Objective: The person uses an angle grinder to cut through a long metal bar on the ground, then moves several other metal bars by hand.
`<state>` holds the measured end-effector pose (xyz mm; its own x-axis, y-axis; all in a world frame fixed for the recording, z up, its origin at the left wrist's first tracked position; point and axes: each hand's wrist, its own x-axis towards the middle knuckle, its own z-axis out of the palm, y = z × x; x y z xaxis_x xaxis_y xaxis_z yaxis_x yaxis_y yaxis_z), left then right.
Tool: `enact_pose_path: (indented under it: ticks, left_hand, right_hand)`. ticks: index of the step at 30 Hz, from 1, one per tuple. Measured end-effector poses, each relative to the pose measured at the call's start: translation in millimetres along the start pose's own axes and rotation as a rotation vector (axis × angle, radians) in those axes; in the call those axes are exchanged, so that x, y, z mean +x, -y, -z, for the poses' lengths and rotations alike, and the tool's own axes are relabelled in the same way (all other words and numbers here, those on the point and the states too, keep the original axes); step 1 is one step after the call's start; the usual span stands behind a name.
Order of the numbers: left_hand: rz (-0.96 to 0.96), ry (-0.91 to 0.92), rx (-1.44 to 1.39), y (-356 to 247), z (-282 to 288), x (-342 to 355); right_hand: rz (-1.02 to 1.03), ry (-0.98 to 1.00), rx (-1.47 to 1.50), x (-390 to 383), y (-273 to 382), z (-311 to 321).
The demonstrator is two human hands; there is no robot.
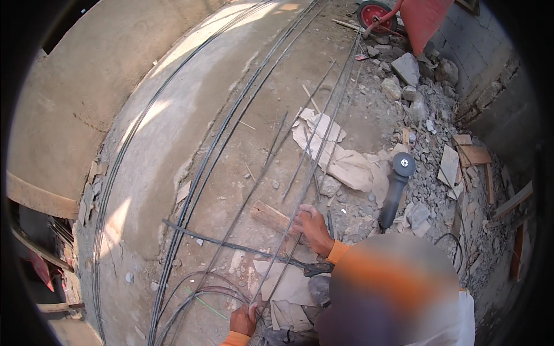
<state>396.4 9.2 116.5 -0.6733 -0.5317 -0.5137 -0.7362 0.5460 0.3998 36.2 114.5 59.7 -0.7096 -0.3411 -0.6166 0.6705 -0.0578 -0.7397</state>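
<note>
My left hand [243, 320], in an orange cuff at the lower edge, has its fingers closed round a thin steel reinforcing bar [271, 272]. Farther up, my right hand [312, 228] is closed on the bars where they pass over a wooden block [269, 217]. A thicker dark bar [231, 245] lies crosswise between my hands. To the right of my right hand, an angle grinder [396, 190] rests on the rubble with its disc facing up. A blurred patch hides much of the lower right, including most of my right forearm.
Long bundles of reinforcing bars [214, 141] run along the concrete floor [167, 155] at left. Torn pale paper [352, 167] lies beyond my right hand. Broken stones [407, 69] and wood scraps [474, 154] line the right wall, below a red wheelbarrow [421, 23].
</note>
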Motion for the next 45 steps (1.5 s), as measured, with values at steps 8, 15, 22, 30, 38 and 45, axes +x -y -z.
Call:
enact_pose_path:
  ticks: [8,15,22,30,38,45]
  left_hand:
    - [-0.084,-0.225,0.126,118.4,-47.7,-82.9]
    - [-0.002,-0.154,0.280,225.7,-75.5,-139.7]
    - [0.440,-0.319,-0.350,291.6,-81.7,-201.7]
    - [0.169,-0.172,0.096,175.5,-50.1,-157.9]
    - [0.081,-0.201,0.043,218.5,-78.7,-172.5]
    - [0.394,-0.100,-0.414,276.1,-106.0,-180.1]
  right_hand:
    - [-0.091,0.048,0.064,24.9,38.3,-24.2]
    - [-0.080,0.193,0.165,6.0,17.6,-9.6]
    - [-0.014,0.230,0.226,-10.2,90.0,-48.5]
    - [0.040,0.176,0.049,-4.7,21.6,-3.5]
    - [0.201,-0.008,-0.435,-9.2,-24.9,27.3]
    - [0.375,-0.170,-0.731,11.7,-50.1,38.8]
